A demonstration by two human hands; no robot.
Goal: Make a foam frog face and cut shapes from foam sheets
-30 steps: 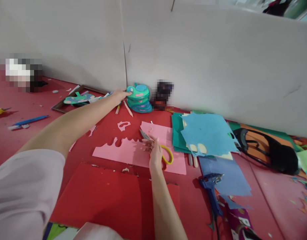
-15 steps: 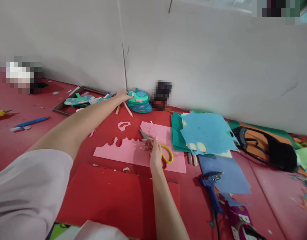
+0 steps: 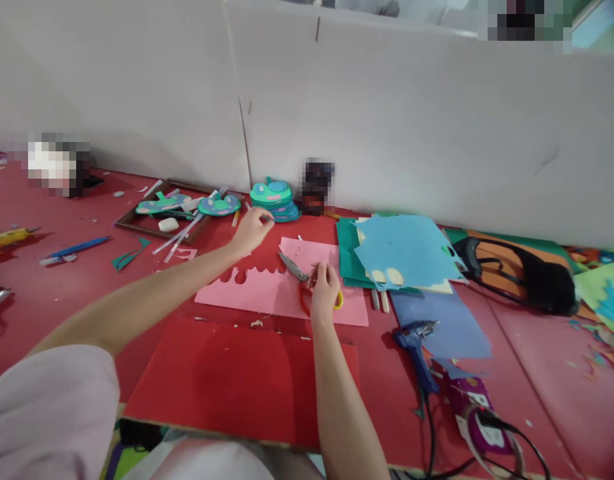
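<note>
My right hand (image 3: 325,291) rests on the pink sheet (image 3: 257,293), its fingers closed around the yellow and red handles of the scissors (image 3: 293,268), whose blades point away to the left. My left hand (image 3: 251,231) hovers over the red floor just beyond the pink sheet. Its fingers are pinched on what looks like a thin light stick (image 3: 265,215). Close behind that hand, a stack of teal cutouts (image 3: 273,196) sits against the white wall. A large red sheet (image 3: 237,377) lies nearest to me.
Blue and green sheets (image 3: 401,250) are piled to the right of the pink one. A blue glue gun (image 3: 415,347) with its cable lies at the front right, and a black bag (image 3: 531,283) beyond it. A brown frame (image 3: 137,223) holds cutouts and sticks on the left.
My left hand has drawn back from the teal stack toward the pink sheet, fingers now pinched. My right hand has shifted onto the scissor handles. The view has moved slightly.
</note>
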